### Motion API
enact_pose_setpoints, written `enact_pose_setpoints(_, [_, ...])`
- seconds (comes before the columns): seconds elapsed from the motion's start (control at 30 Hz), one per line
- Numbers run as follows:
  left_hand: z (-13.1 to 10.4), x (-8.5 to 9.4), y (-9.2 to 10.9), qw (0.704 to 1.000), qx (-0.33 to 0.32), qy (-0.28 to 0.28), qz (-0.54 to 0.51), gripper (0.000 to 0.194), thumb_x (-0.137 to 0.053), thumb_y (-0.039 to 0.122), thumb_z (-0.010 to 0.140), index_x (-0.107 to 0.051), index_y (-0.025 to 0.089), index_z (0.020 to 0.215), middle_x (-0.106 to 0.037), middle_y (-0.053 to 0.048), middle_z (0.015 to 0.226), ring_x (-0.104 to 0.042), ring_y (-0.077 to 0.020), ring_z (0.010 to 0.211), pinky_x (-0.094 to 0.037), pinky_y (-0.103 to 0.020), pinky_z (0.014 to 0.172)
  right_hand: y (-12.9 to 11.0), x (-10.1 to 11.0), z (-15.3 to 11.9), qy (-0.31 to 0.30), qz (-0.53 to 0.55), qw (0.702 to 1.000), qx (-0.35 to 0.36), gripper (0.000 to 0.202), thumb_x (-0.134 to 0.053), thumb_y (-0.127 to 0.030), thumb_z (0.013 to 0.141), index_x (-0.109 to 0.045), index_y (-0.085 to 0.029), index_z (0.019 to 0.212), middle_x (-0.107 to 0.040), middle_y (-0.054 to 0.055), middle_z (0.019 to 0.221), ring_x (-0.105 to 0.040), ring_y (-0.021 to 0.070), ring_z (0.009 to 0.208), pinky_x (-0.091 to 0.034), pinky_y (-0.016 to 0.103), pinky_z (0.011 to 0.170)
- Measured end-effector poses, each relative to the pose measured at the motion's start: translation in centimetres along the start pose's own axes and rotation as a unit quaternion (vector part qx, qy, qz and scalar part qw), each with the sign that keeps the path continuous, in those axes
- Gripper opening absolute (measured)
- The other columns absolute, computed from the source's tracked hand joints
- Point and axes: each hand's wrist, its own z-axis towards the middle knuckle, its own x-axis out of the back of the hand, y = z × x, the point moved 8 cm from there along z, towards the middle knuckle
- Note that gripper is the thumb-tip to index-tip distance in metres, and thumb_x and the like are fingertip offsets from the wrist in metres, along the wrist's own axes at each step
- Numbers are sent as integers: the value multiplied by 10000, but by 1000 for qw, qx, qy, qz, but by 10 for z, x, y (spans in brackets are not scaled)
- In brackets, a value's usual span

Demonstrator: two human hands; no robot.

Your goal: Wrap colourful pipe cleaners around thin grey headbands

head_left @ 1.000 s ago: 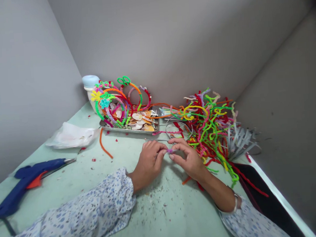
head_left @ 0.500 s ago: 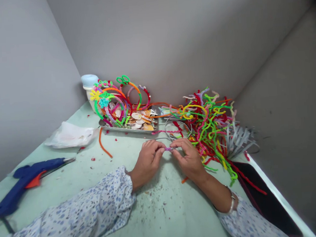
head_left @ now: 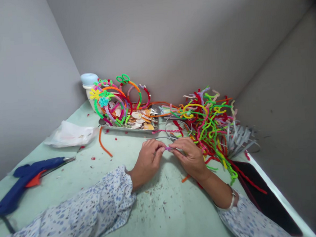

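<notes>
A short bit of purple pipe cleaner (head_left: 168,149) shows between my two hands above the table. My left hand (head_left: 147,159) pinches its left end between thumb and forefinger. From the other side my right hand (head_left: 189,158) pinches it too, with the fingertips of both hands almost meeting. A thin grey band (head_left: 161,138) curves just behind the fingers; whether the purple piece is wound on it I cannot tell. Beyond the hands lie grey hoops (head_left: 172,126), and an orange pipe cleaner piece (head_left: 186,178) is under my right wrist.
Finished colourful headbands (head_left: 113,100) stand on a metal tray (head_left: 126,128) of shells. A pile of pipe cleaners (head_left: 212,118) and grey strips (head_left: 240,139) fills the right. At left are a blue glue gun (head_left: 29,174) and plastic bag (head_left: 71,134). A black flat object (head_left: 263,194) lies front right.
My right hand has turned slightly, its fingers shifting around the purple piece. My left hand keeps its pinch almost unmoved.
</notes>
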Motion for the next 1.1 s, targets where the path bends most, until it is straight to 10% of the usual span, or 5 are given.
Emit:
enact_pose_setpoints(0.43, [0, -1, 1, 1000, -4, -5, 9, 183, -404, 240, 944, -568, 180, 888, -588, -21, 862, -513, -169, 867, -367, -334, 861, 2, 1, 1, 12, 34, 999, -16, 116, -665, -218, 799, -700, -265, 899, -694, 23, 831, -609, 197, 870, -492, 385, 823])
enact_pose_setpoints(1.1, [1, -4, 2, 999, -22, -23, 35, 170, -414, 218, 931, -569, 172, 878, -572, -24, 845, -493, -172, 841, -351, -342, 832, 42, -20, -8, -84, 201, 936, -277, 94, -757, -279, 662, -721, -235, 737, -653, 32, 937, -595, 215, 984, -395, 379, 932])
